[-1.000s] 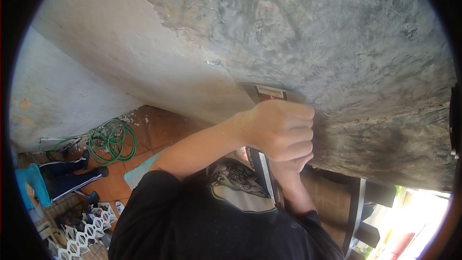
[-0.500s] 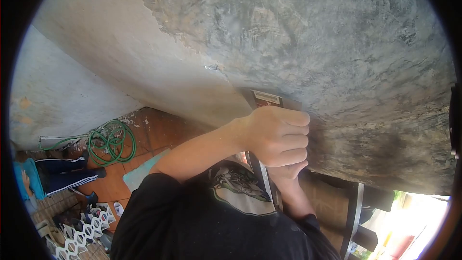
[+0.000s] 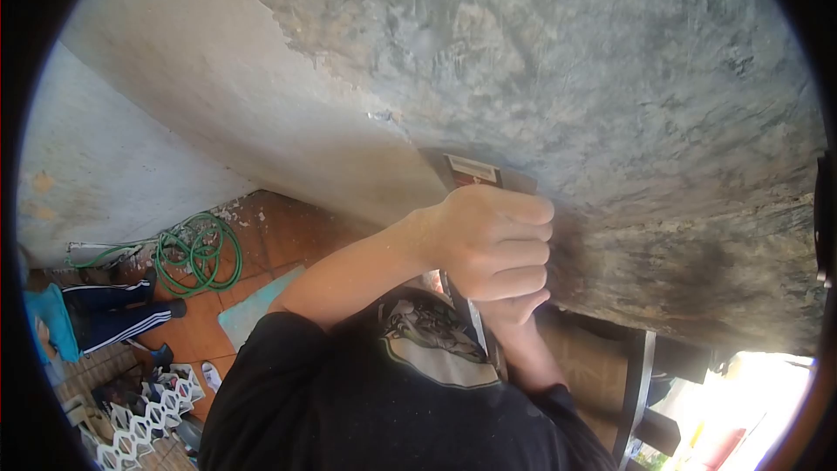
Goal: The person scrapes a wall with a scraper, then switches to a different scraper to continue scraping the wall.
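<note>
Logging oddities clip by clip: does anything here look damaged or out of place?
Yes. The pale wall coating ends in a ragged edge against a grey surface, as if flaked, and pale bits litter the tiled floor.

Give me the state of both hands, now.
Left hand: closed, apparently around the dark flat piece with a white barcode label.
Right hand: largely hidden by the left; grip cannot be told.

I wear a black short-sleeved fabric T-shirt [image 3: 375, 423], filling the bottom centre of the frame. Its printed graphic [image 3: 427, 337], near the lower middle, shows grey lined shapes above a pale, round-bottomed panel [image 3: 436, 367]. At lower left, my black sleeve [image 3: 266, 362] ends near the elbow.
</note>
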`<action>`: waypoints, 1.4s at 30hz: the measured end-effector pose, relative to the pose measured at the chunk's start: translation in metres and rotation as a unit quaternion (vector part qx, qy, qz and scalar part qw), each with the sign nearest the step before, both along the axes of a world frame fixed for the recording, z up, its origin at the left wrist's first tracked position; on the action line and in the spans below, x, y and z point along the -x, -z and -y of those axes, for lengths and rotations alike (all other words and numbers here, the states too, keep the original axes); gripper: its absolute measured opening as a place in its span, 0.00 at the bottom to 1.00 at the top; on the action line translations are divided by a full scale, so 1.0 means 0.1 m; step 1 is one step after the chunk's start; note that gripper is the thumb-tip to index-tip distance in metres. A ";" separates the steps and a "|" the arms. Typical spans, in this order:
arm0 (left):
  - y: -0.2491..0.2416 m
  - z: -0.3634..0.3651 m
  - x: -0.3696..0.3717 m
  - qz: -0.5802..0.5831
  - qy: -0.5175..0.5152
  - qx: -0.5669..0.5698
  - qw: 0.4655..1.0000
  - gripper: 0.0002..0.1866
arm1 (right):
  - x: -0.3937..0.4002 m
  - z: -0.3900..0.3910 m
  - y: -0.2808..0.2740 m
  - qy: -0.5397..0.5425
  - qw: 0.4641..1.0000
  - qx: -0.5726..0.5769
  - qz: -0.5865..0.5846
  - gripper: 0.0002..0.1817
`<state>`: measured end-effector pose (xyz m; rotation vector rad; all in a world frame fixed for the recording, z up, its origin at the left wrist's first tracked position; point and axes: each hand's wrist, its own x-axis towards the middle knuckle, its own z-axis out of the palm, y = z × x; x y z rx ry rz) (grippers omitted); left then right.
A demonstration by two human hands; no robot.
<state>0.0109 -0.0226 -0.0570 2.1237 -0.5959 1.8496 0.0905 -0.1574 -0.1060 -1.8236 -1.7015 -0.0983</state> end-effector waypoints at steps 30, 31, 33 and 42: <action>0.01 -0.10 -0.05 -0.030 -0.029 -0.039 0.998 0.14 | -0.09 -0.21 0.27 -0.090 0.994 0.059 -0.030 0.15; 0.01 -0.09 -0.07 -0.005 -0.034 -0.032 0.999 0.14 | -0.10 -0.22 0.28 -0.096 0.993 0.061 -0.037 0.15; 0.01 -0.07 -0.08 0.019 -0.038 -0.021 0.999 0.14 | -0.12 -0.23 0.29 -0.107 0.991 0.066 -0.050 0.15; -0.05 -0.12 -0.05 -0.010 -0.029 -0.031 0.999 0.12 | -0.24 -0.26 0.27 -0.154 0.980 0.079 -0.100 0.13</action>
